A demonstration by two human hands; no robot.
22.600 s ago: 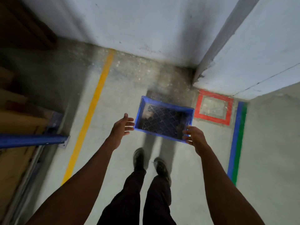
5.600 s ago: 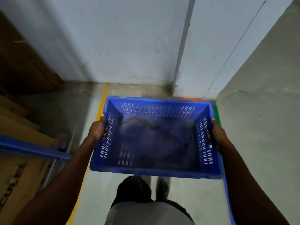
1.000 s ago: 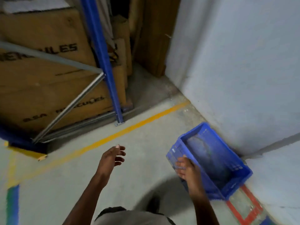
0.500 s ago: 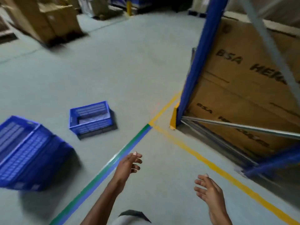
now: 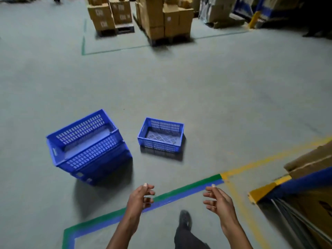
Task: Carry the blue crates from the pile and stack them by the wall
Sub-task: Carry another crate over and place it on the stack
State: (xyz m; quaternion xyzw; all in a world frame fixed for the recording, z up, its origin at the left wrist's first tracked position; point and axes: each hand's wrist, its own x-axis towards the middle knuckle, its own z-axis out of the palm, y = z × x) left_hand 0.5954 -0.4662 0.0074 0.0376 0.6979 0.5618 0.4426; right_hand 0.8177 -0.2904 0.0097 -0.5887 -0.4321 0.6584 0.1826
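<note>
A stack of blue crates (image 5: 88, 146) stands on the grey floor (image 5: 215, 105) ahead and to the left of both hands, tilted in this wide view, with the top crate's slotted walls facing up. A single blue crate (image 5: 160, 135) sits upright on the floor just to the right of the stack, apart from it, straight ahead of the gap between the hands. Neither is touched.

The left hand (image 5: 140, 196) is raised in front of the body, fingers loosely curled and spread, holding nothing. The right hand (image 5: 218, 199) mirrors it, palm turned inward, fingers relaxed and parted, also empty. The hands are well apart from each other.

A green and blue floor line (image 5: 179, 192) runs diagonally beneath the hands, between them and the crates. One shoe (image 5: 185, 219) shows below.
</note>
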